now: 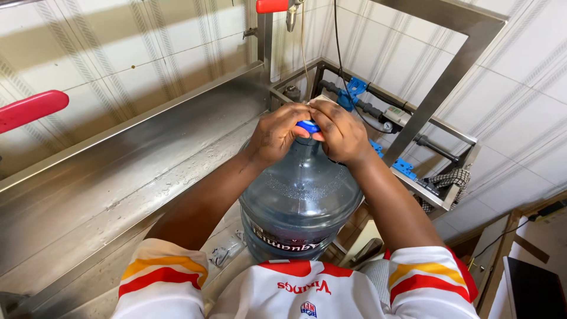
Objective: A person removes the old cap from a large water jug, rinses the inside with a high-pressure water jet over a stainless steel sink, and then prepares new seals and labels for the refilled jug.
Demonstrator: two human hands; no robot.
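Observation:
A large clear blue-tinted water jug [300, 201] stands upright right in front of me, with droplets inside its shoulder. A blue cap [307, 126] sits on its neck. My left hand [276, 134] and my right hand [341, 133] are both wrapped over the top of the jug, fingers pressed on the blue cap from either side. Most of the cap is hidden under my fingers.
A long stainless steel trough [124, 177] runs along the tiled wall on the left. Red valve handles [29, 109] stick out at left and at the top. A steel frame [449, 71] with blue pipe fittings [354, 88] and black hoses stands behind the jug. A checked cloth [449, 180] hangs at right.

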